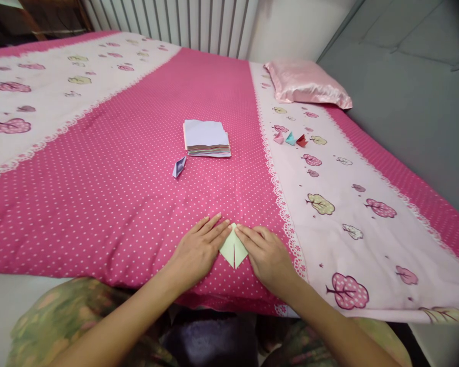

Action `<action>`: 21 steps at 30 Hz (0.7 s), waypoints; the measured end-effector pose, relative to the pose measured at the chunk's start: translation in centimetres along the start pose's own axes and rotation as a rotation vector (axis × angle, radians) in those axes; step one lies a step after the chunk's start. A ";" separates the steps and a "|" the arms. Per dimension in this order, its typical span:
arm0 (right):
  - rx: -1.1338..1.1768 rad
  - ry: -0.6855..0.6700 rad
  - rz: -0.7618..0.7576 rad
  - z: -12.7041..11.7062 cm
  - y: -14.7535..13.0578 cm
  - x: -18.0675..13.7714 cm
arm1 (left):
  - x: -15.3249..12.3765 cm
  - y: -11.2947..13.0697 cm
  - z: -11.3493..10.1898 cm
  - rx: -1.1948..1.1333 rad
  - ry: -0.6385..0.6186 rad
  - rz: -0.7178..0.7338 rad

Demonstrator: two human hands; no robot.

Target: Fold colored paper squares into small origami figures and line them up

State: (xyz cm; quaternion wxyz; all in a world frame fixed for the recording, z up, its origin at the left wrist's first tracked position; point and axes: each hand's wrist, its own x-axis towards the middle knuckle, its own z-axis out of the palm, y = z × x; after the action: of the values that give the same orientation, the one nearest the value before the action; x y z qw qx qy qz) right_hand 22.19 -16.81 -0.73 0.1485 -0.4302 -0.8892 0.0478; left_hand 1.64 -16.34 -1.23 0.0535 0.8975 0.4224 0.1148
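Note:
A small pale green folded paper (232, 251) lies on the pink dotted bedspread in front of me. It is diamond-shaped, with a slit running up from its lower point. My left hand (201, 250) rests flat at its left side, fingers stretched and apart, fingertips on the upper left edge. My right hand (268, 252) has its fingers bent and grips the upper right edge near the top corner, its thumb mostly hidden. Beyond the hands, a small folded lilac paper boat (179, 167) sits beside a stack of square paper (204, 134) with a pale lilac sheet on top.
On the white printed strip to the right stand small folded paper boats in pink (279, 138), light blue (290, 138) and red (302, 140). A pink satin pillow (308, 84) lies farther back. The bedspread's (137, 204) near edge runs just before my knees; a grey padded headboard (405, 86) rises at right.

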 end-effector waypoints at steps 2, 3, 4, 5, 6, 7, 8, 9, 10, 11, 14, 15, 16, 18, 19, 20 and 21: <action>0.011 -0.033 0.008 -0.3 0.0 0.0 | 0.0 0.0 -0.1 -0.011 -0.014 -0.012; 0.025 -0.053 0.010 -0.4 0.1 0.0 | 0.1 0.0 -0.2 -0.017 -0.023 -0.015; 0.043 -0.070 0.012 -0.7 0.1 0.0 | 0.1 0.0 -0.4 -0.023 -0.030 -0.015; 0.063 -0.085 0.014 -0.9 0.2 0.0 | 0.1 0.0 -0.5 -0.028 -0.036 -0.017; 0.082 -0.096 0.017 -1.1 0.3 0.0 | 0.0 0.0 -0.7 -0.033 -0.041 -0.022; 0.098 -0.105 0.018 -1.3 0.4 0.0 | 0.0 -0.1 -0.9 -0.037 -0.045 -0.030; 0.107 -0.113 0.017 -1.5 0.4 -0.1 | 0.0 -0.1 -1.1 -0.041 -0.050 -0.040; 0.108 -0.120 0.012 -1.6 0.5 -0.1 | -0.1 -0.1 -1.2 -0.043 -0.057 -0.050; 0.104 -0.127 0.003 -1.7 0.5 -0.2 | -0.2 -0.2 -1.4 -0.046 -0.065 -0.058; 0.095 -0.133 -0.007 -1.8 0.5 -0.2 | -0.2 -0.2 -1.5 -0.049 -0.072 -0.063; 0.086 -0.130 -0.028 -1.8 0.6 -0.3 | -0.4 -0.2 -1.8 -0.060 -0.100 -0.057; 0.096 -0.117 -0.032 -1.8 0.7 -0.3 | -0.4 -0.2 -1.9 -0.065 -0.109 -0.054; 0.112 -0.097 -0.037 -1.8 0.8 -0.3 | -0.5 -0.3 -2.0 -0.068 -0.115 -0.051; 0.153 -0.045 -0.050 -1.6 1.1 -0.2 | -0.5 -0.3 -2.2 -0.073 -0.121 -0.044; 0.174 -0.018 -0.057 -1.5 1.3 -0.1 | -0.5 -0.3 -2.2 -0.075 -0.120 -0.041; 0.193 0.007 -0.063 -1.4 1.5 -0.1 | -0.5 -0.2 -2.2 -0.077 -0.117 -0.037; 0.212 0.031 -0.066 -1.3 1.6 -0.1 | -0.4 -0.2 -2.2 -0.080 -0.110 -0.034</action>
State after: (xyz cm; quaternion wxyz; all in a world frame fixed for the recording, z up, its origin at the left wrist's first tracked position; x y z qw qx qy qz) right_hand 23.85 -15.89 0.11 0.2083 -0.3830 -0.8905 0.1301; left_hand 0.63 -16.52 0.82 0.1145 0.8924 0.4289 0.0810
